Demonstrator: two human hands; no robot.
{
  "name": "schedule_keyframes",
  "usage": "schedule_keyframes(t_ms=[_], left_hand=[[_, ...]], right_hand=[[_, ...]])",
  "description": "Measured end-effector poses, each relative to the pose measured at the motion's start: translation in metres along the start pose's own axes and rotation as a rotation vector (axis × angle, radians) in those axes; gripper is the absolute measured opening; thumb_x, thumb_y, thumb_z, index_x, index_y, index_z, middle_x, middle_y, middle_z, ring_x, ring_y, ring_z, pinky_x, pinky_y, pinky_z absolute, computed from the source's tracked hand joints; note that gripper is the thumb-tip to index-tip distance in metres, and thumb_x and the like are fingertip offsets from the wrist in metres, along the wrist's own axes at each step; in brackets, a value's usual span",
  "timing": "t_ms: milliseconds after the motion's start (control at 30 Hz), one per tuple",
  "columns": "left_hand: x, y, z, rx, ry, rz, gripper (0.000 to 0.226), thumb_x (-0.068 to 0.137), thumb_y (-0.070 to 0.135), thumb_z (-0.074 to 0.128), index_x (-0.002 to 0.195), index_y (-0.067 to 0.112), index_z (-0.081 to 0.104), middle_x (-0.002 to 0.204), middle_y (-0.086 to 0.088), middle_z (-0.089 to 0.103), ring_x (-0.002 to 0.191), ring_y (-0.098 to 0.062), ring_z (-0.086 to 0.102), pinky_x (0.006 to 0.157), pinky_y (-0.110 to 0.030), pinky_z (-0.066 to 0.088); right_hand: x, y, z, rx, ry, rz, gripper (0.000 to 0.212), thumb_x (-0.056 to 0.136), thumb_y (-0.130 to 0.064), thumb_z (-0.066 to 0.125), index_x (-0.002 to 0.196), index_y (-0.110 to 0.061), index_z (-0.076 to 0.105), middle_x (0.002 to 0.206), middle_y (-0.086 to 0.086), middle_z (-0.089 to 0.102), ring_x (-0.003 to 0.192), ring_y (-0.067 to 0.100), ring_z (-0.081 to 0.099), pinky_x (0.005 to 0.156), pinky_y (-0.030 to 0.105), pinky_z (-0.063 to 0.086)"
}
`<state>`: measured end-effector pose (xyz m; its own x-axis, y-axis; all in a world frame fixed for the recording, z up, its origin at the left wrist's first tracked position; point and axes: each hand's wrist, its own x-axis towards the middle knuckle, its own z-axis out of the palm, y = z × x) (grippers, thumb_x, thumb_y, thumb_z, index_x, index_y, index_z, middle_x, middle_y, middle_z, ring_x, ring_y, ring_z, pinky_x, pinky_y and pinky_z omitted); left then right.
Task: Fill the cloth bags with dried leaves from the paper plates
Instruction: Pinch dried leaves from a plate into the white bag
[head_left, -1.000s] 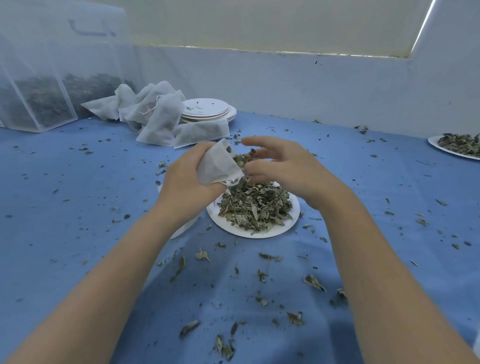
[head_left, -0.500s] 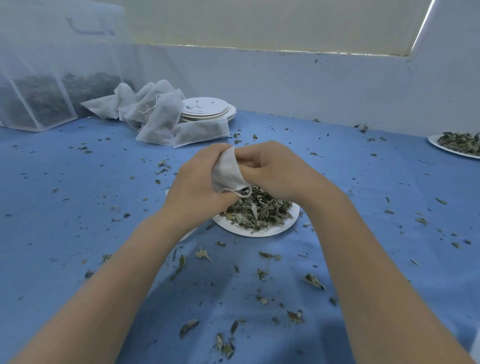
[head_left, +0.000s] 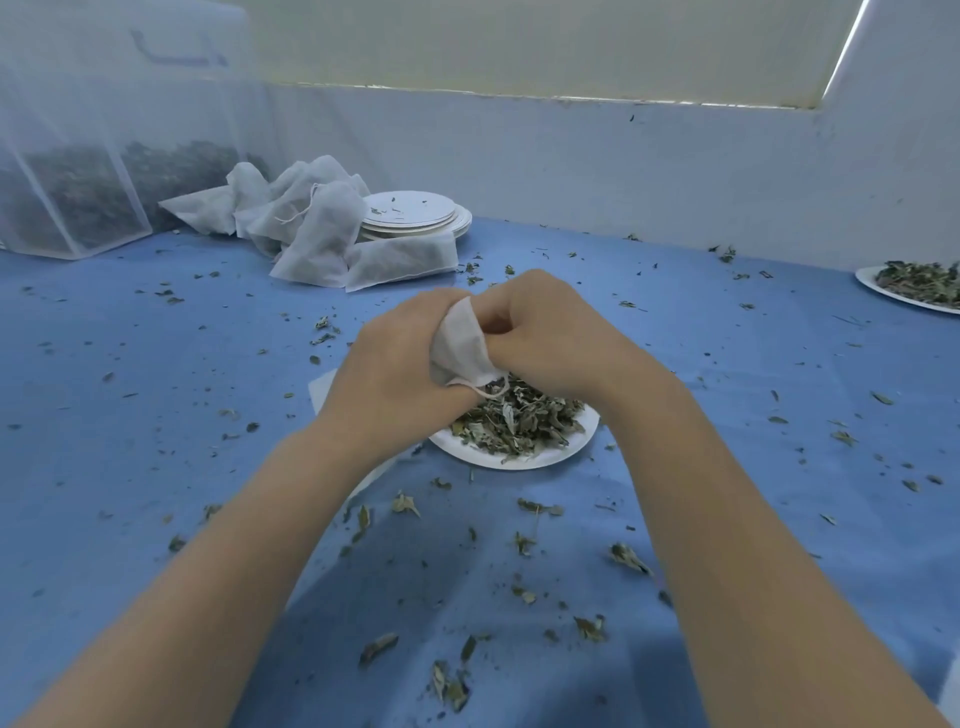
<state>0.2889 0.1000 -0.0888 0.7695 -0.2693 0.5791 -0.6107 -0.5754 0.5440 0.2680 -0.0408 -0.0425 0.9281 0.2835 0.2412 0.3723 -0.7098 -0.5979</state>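
Both hands are up over the middle of the blue cloth-covered table, and between them sits a small white cloth drawstring bag. The left hand is wrapped around the bag from the left, fingers closed on the fabric, and the right hand is curled into a loose fist pressed against the bag's right side, fingers closed at its mouth; whether leaves are pinched inside that fist is hidden. A thin loop of drawstring dangles from the bag's lower edge, just above the pile. Directly beneath the hands is a round white paper plate heaped with dried grey-green leaves, the bag hanging just over the heap. A corner of something flat and white pokes out from under the left wrist; what it is cannot be told. Loose leaf crumbs are scattered all across the cloth, thickest in front of the plate. Toward the back left lies a rumpled heap of white cloth bags, touching a stack of empty white paper plates just behind it. Further left stand translucent mesh containers with dark leaves showing through. At the far right edge, well apart from the hands, a second white paper plate of dried leaves is partly cut off by the frame.
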Motion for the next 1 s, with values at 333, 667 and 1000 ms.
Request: schedule_keyframes(t_ms=[333, 667, 1000], left_hand=[[0.001, -0.020, -0.016, 0.259, -0.084, -0.090, 0.059, 0.067, 0.010, 0.068, 0.121, 0.024, 0.047, 0.092, 0.011, 0.046, 0.082, -0.015, 0.042, 0.067, -0.029, 0.033], [0.001, -0.025, -0.013, 0.270, -0.135, -0.065, 0.058, 0.067, 0.014, 0.070, 0.120, 0.023, 0.048, 0.093, 0.011, 0.046, 0.083, -0.016, 0.043, 0.070, -0.031, 0.037], [0.001, -0.027, -0.008, 0.285, -0.185, -0.046, 0.058, 0.068, 0.016, 0.070, 0.121, 0.023, 0.046, 0.097, 0.012, 0.048, 0.094, -0.022, 0.051, 0.076, -0.033, 0.040]], right_hand=[[-0.015, 0.027, -0.032, 0.037, 0.069, 0.198, 0.016, 0.074, -0.032, 0.077, 0.089, -0.033, 0.074, 0.081, -0.014, 0.071, 0.064, -0.005, 0.062, 0.064, 0.017, 0.050], [-0.011, 0.040, -0.016, -0.254, -0.137, 0.383, 0.019, 0.072, -0.022, 0.077, 0.088, -0.029, 0.069, 0.089, -0.003, 0.071, 0.059, 0.005, 0.062, 0.055, 0.016, 0.046], [-0.021, 0.031, -0.038, 0.085, 0.204, 0.178, 0.018, 0.072, -0.013, 0.077, 0.077, -0.030, 0.074, 0.058, -0.018, 0.066, 0.054, -0.007, 0.058, 0.048, 0.002, 0.037]])
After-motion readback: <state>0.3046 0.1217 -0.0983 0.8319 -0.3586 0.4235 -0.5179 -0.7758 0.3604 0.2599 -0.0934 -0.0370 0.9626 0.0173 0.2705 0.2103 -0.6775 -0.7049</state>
